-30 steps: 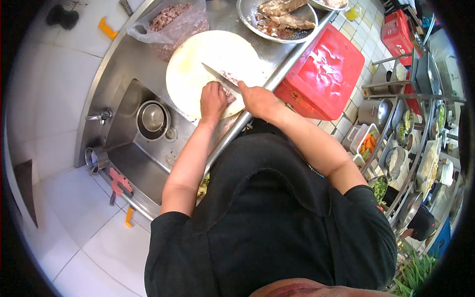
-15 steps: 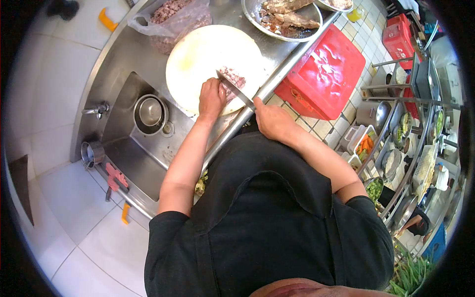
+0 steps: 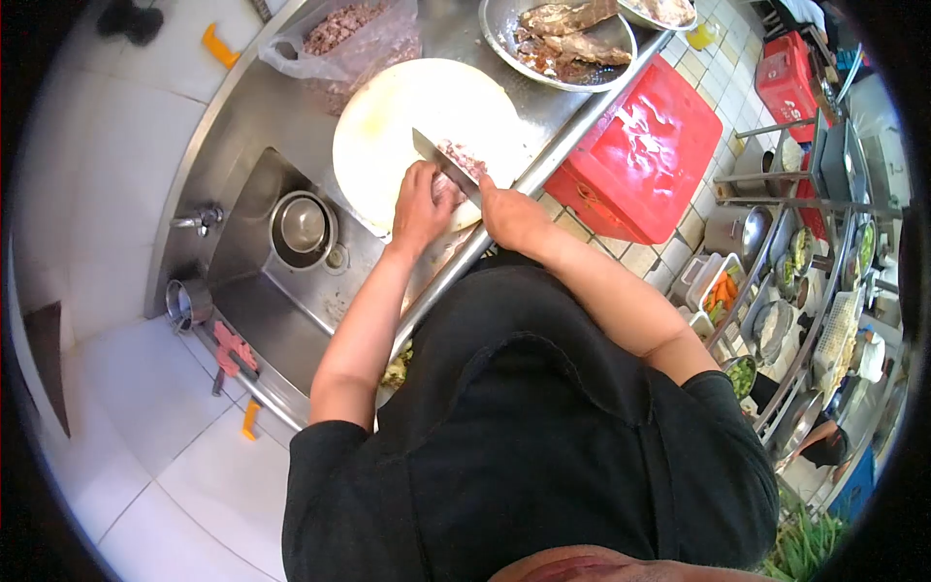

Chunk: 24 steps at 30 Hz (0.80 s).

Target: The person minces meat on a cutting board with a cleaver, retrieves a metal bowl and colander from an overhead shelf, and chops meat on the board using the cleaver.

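My right hand [image 3: 512,218] is wrapped round the handle of a cleaver [image 3: 433,155], whose broad blade slants up and left over a round white cutting board [image 3: 417,102]. My left hand [image 3: 423,209] has its fingers curled on a piece of pale pink meat [image 3: 450,191], close beside the blade. On the blade's far side lies a small heap of chopped meat [image 3: 465,155]. The handle is hidden inside my right hand.
A plastic bag of minced meat [image 3: 349,34] stands behind the board, near a metal bowl of browned meat [image 3: 572,39]. Left is a sink [image 3: 262,223] holding metal bowls [image 3: 301,225]. A red crate [image 3: 630,155] and food-filled shelves [image 3: 805,223] are right.
The cleaver has lifted and turned, showing more of its flat blade. My right hand has moved slightly left and nearer my left hand, which stays on the meat. The whole view has shifted slightly.
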Motion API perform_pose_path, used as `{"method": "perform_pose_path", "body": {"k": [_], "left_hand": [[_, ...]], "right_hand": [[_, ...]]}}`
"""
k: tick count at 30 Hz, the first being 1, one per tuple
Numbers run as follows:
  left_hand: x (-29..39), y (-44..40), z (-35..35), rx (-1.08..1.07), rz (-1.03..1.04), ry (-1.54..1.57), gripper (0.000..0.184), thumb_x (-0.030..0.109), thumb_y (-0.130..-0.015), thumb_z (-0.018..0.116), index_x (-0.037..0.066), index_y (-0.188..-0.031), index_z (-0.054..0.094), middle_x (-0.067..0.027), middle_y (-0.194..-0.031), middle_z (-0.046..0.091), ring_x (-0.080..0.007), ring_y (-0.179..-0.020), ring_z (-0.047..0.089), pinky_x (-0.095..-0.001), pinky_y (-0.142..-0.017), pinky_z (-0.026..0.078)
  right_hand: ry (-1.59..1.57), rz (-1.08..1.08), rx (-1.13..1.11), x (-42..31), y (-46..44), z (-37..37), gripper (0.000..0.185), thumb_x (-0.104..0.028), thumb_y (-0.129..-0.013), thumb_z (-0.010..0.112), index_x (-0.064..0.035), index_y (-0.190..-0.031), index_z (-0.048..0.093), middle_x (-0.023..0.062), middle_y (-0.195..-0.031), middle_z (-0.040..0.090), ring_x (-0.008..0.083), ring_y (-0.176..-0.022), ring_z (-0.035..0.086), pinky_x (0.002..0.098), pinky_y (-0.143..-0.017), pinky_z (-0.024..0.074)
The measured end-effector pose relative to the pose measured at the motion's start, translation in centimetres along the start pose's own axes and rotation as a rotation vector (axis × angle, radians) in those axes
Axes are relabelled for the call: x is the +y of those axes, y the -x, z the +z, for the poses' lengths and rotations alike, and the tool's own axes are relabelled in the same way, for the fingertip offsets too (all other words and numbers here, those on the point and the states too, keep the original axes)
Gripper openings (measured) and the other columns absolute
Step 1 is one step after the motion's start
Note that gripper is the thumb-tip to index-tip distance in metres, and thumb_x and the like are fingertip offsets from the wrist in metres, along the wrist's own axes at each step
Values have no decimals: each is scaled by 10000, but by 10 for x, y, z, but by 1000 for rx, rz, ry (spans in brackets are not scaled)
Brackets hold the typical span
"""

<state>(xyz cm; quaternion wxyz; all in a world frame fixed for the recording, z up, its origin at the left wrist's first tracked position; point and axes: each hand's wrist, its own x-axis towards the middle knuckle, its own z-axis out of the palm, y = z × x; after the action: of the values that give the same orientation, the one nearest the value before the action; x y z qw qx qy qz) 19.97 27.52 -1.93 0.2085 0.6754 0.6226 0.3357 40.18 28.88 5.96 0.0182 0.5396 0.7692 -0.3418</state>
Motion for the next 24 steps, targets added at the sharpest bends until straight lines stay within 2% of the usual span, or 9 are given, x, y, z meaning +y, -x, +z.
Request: {"method": "perform_pose_path", "body": {"k": [2,3,7,10,13,15,19,22,24], "left_hand": [[16,12,-8,-65,146,-108,398,164,-919,719,-15,-1249,585,-218,-1299,586,-428,-1220,551,-489,-1053,479],[7,15,-3,-107,128,-97,510,194,-888,779,-12,-1302,563,-218,-1379,535,-439,-1263,518,-503,-1095,453],[7,16,2,-78,114,-128,523,208,-894,788,-12,-1313,567,-220,-1376,546,-432,-1273,522,-495,-1103,453],[4,19,3,-38,125,-126,522,221,-893,795,-5,-1308,574,-220,-1382,547,-428,-1282,520,-499,-1102,455],[6,18,4,-41,120,-132,509,222,-899,792,2,-1307,579,-223,-1381,549,-429,-1284,521,-500,-1103,455],[6,18,1,-60,108,-120,488,204,-905,778,5,-1305,582,-222,-1380,550,-433,-1281,527,-501,-1108,454],[14,15,-6,-37,36,-23,408,173,-934,723,-5,-1275,585,-231,-1361,553,-440,-1251,539,-514,-1076,465],[1,10,-2,23,66,-87,301,176,-997,651,-16,-1220,589,-229,-1293,570,-431,-1180,575,-479,-1006,486],[2,8,0,-6,42,-84,227,108,-984,590,-12,-1176,604,-228,-1253,605,-431,-1138,578,-511,-984,487]], "right_hand": [[6,-44,-12,6,-2,7,305,-67,-995,454,64,-1267,498,345,-997,727,485,-989,727,568,-876,575],[15,-30,-28,9,-4,9,305,-67,-990,463,61,-1264,498,348,-996,726,485,-989,729,577,-878,569],[12,-37,-51,10,24,-3,285,-81,-991,483,43,-1247,500,334,-977,730,488,-962,730,587,-856,564],[14,39,-121,26,44,-8,263,-95,-995,494,26,-1228,500,320,-952,728,498,-937,722,601,-826,552],[-17,-31,-21,37,45,-2,255,-173,-1059,470,24,-1220,476,332,-921,703,527,-915,688,642,-812,512],[-18,-47,43,27,41,-6,229,-98,-1003,489,28,-1194,504,313,-887,715,503,-895,712,615,-799,540],[-8,-20,77,16,37,-7,228,-93,-996,497,28,-1189,507,305,-860,714,498,-878,715,609,-797,548],[16,-6,8,0,57,-23,237,-77,-980,500,24,-1194,509,302,-869,719,490,-884,720,601,-792,556],[15,-24,-4,-5,67,-24,240,-173,-1059,464,21,-1199,483,318,-850,698,508,-855,694,637,-774,519]]}}
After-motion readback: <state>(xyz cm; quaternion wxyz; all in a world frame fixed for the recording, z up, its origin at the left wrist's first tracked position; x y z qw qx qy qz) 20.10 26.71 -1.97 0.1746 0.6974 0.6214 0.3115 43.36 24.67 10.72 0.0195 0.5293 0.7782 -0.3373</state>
